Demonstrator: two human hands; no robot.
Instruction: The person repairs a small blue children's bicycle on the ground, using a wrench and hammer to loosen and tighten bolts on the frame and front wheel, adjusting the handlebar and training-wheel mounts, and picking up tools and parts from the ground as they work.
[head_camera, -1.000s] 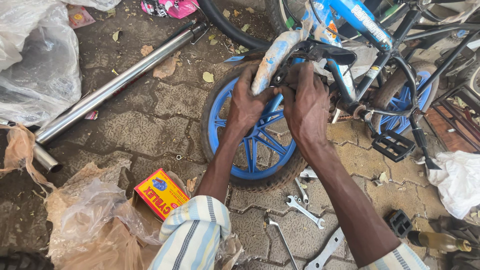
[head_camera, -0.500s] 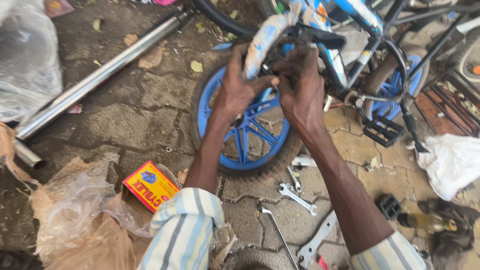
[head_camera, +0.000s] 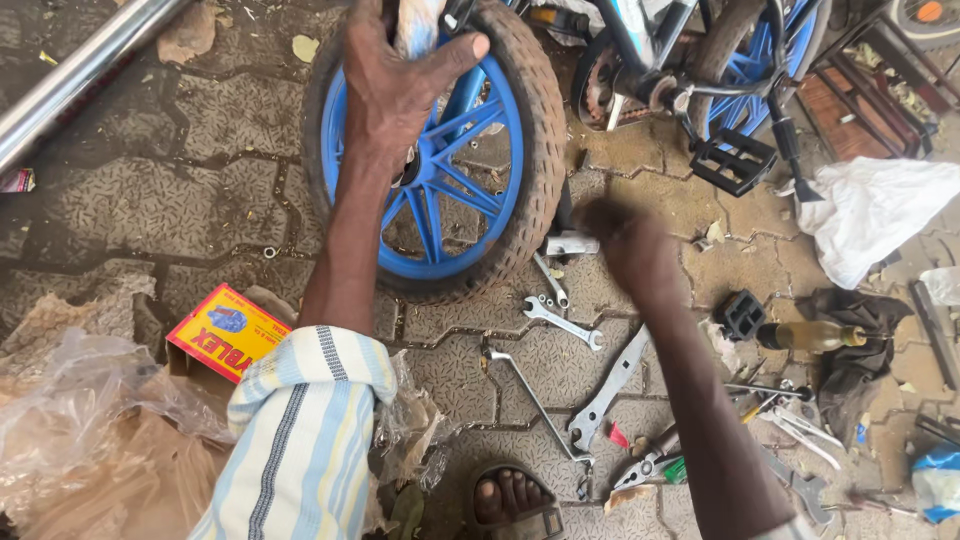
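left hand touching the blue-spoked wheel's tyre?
Touching. The head view shows the left hand lying across the wheel, thumb pressed on the tyre's inner edge.

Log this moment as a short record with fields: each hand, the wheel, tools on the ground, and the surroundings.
left hand: left hand grips the top of the blue-spoked wheel
right hand: right hand, blurred, low beside the wheel, at a small metal part; grasp unclear
wheel: upright, worn tyre, on a small bicycle
tools: spanner, bent wrench, pliers on the paving
surroundings: red-yellow box, black pedal, white cloth
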